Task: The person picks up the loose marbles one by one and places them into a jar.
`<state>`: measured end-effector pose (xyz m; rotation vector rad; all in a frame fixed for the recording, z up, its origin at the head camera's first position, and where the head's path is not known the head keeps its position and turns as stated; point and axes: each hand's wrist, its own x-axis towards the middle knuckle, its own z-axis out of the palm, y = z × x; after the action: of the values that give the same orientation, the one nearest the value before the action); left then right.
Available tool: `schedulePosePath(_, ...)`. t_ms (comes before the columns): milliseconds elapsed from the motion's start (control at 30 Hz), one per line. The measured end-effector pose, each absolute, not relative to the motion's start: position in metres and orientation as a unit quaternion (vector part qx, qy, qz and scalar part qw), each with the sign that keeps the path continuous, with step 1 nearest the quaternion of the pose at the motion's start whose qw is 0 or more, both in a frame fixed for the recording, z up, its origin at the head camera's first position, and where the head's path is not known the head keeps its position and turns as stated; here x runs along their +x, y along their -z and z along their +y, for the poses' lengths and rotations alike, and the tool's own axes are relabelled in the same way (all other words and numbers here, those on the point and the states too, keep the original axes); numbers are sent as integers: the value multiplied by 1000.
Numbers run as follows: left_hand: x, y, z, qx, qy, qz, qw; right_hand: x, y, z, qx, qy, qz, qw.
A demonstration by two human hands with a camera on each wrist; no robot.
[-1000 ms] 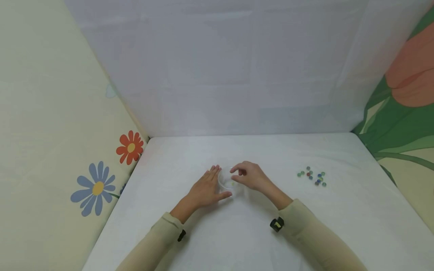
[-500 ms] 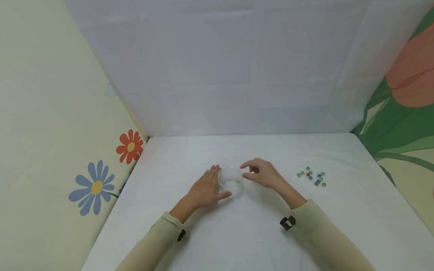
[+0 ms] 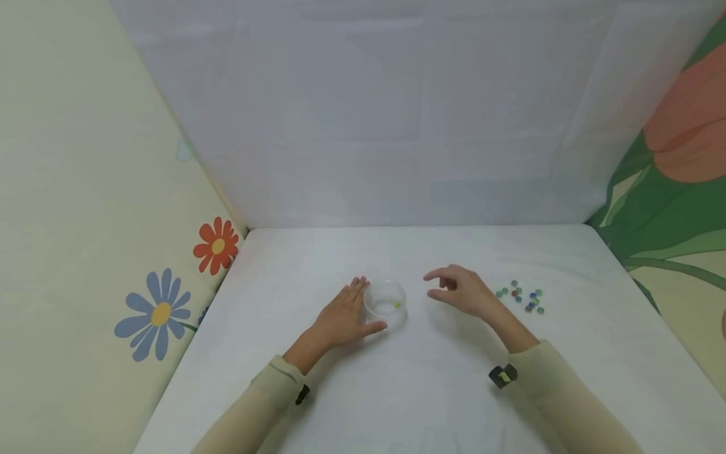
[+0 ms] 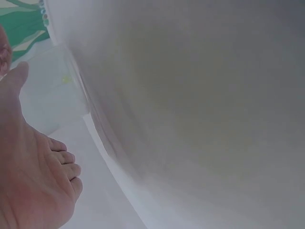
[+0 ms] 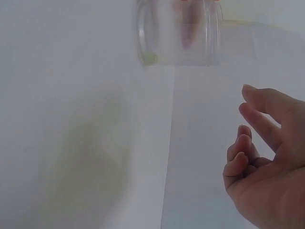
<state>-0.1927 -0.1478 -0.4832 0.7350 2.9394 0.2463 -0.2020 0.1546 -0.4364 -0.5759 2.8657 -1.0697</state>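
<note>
A clear round plastic tub (image 3: 371,309) stands upright on the white table, with a small yellow-green marble (image 3: 397,304) at its bottom right. Beside its left wall lies my left hand (image 3: 340,320), fingers straight and thumb spread along the near side. Whether those fingers touch the tub is hard to tell. My right hand (image 3: 462,293) is over the table between the tub and the loose marbles. Its thumb and index finger are apart, the other fingers loosely curled, and it holds nothing. In the right wrist view the tub (image 5: 190,55) appears beyond the right hand's fingertips.
Several loose glass marbles (image 3: 533,302), green, blue and red, lie scattered to the right of my right hand on the white tabletop (image 3: 351,403). A white cloth wall (image 3: 363,126) rises behind the table. Flower-printed cloths (image 3: 57,221) hang at both sides.
My right hand has moved right, from over the tub to a spot clear of it. The left hand and the tub have stayed in place.
</note>
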Motion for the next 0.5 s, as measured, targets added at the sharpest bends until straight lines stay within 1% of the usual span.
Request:
schedulePosePath(233,-193,484,-148,244,-81,965,51,-199,439,174,-160,336,928,12)
schedulePosePath(500,-195,486,-147,241,-82,966,53,-194,441,195,-160,329,931,3)
